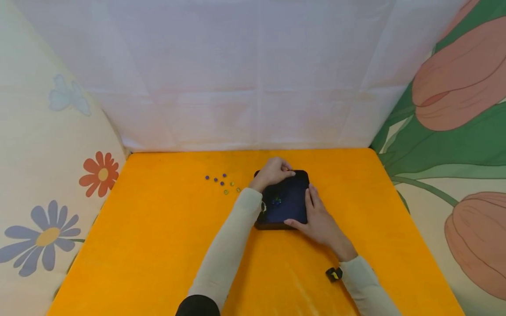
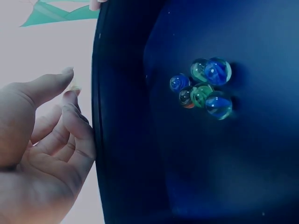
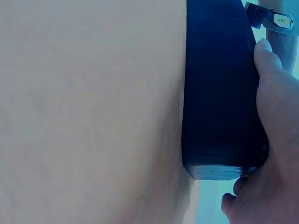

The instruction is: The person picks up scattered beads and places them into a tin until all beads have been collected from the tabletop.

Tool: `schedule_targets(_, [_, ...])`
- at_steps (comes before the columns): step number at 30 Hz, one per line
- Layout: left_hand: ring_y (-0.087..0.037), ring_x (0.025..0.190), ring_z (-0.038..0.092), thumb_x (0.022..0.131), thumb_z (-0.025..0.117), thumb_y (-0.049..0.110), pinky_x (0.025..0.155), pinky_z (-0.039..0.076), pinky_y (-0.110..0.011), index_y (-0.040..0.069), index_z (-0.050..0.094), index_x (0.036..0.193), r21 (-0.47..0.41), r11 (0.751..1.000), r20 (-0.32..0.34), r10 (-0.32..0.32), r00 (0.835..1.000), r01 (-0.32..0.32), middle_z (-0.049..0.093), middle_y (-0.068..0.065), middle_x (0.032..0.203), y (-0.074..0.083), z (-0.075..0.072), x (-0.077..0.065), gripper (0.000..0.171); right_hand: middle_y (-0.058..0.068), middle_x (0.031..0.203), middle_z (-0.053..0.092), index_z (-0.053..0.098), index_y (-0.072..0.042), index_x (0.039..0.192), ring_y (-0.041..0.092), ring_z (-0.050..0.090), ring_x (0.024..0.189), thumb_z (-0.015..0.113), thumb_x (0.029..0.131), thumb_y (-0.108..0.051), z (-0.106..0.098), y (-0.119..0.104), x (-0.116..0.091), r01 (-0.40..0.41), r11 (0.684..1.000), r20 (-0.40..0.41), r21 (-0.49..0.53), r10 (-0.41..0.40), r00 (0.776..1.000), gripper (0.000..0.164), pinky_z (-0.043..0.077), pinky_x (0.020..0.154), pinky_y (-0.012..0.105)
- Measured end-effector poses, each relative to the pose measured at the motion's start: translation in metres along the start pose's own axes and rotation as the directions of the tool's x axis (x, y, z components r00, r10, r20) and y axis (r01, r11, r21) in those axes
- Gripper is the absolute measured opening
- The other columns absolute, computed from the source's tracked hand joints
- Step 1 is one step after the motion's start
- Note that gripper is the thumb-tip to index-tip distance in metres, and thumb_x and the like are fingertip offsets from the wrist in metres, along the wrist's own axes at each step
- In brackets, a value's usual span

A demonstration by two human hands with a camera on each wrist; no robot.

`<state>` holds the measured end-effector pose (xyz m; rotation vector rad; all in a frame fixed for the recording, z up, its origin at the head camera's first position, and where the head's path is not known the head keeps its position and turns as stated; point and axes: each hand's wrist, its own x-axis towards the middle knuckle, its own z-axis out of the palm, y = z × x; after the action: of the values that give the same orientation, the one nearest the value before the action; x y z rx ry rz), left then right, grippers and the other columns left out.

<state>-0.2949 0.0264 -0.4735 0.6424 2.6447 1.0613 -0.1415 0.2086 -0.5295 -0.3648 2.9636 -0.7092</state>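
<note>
A dark square tray (image 1: 282,225) with raised sides stands on the orange table. Inside it, a cluster of blue and green glass marbles (image 2: 205,95) lies together on the floor of the tray. Over the tray's far rim is my left hand (image 1: 274,172); its thumb and forefinger pinch a small yellowish marble (image 2: 74,87), mostly covered by the fingertips. My right hand (image 1: 322,221) grips the tray's near right corner, thumb on the near rim and fingers along the right side. In the right wrist view the tray's outer wall (image 3: 222,93) fills the palm's side.
Left of the tray, several dark blue marbles (image 1: 215,179) and a few yellowish marbles (image 1: 226,192) lie loose on the orange table (image 1: 158,245). A white cloth wall (image 1: 253,87) rises behind the table, with flower-patterned cloths at both sides.
</note>
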Motion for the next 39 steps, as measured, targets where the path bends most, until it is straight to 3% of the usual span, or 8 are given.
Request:
schedule_targets(12, [-0.02,0.087,0.069,0.102,0.071,0.03,0.08,0.059,-0.033,0.008,0.078,0.119,-0.019,1.0,0.008,-0.004,1.0,0.004,0.076,-0.011,0.11,-0.002,-0.006,-0.003,0.029,0.021,0.177,-0.009,0.006,0.004,0.166,0.044,0.011,0.164,0.065,0.089,-0.077,0.0,0.0,-0.002,-0.008,1.0,0.003,0.008,0.008,1.0,0.126,0.039,0.121,0.058])
schedule_targets(19, [-0.024,0.091,0.07,0.102,0.071,0.027,0.082,0.059,-0.037,0.006,0.078,0.119,-0.03,0.999,-0.017,0.015,1.0,-0.016,0.077,-0.013,0.11,-0.003,-0.018,-0.012,0.028,0.021,0.177,-0.007,0.007,0.003,0.167,0.044,0.013,0.163,0.063,0.088,-0.078,0.003,0.001,-0.002,-0.014,1.0,-0.007,-0.005,0.014,1.0,0.126,0.041,0.12,0.058])
schedule_targets(27, [-0.023,0.088,0.069,0.103,0.07,0.028,0.079,0.057,-0.036,0.006,0.076,0.117,-0.01,1.0,-0.024,0.018,1.0,-0.018,0.075,-0.012,0.107,-0.015,-0.034,-0.022,0.026,0.021,0.177,-0.007,0.006,0.003,0.166,0.043,0.014,0.163,0.064,0.088,-0.078,0.003,0.0,-0.003,-0.019,1.0,0.003,-0.001,0.019,1.0,0.127,0.04,0.12,0.058])
schedule_targets(39, [-0.023,0.083,0.063,0.106,0.065,0.026,0.071,0.052,-0.031,0.004,0.071,0.124,-0.006,0.999,-0.019,-0.041,0.999,0.041,0.072,-0.015,0.108,-0.03,-0.062,-0.045,0.029,0.02,0.177,-0.007,0.006,0.002,0.167,0.044,0.012,0.164,0.062,0.088,-0.08,0.002,0.002,0.0,-0.017,1.0,-0.007,0.008,0.017,1.0,0.127,0.038,0.121,0.059])
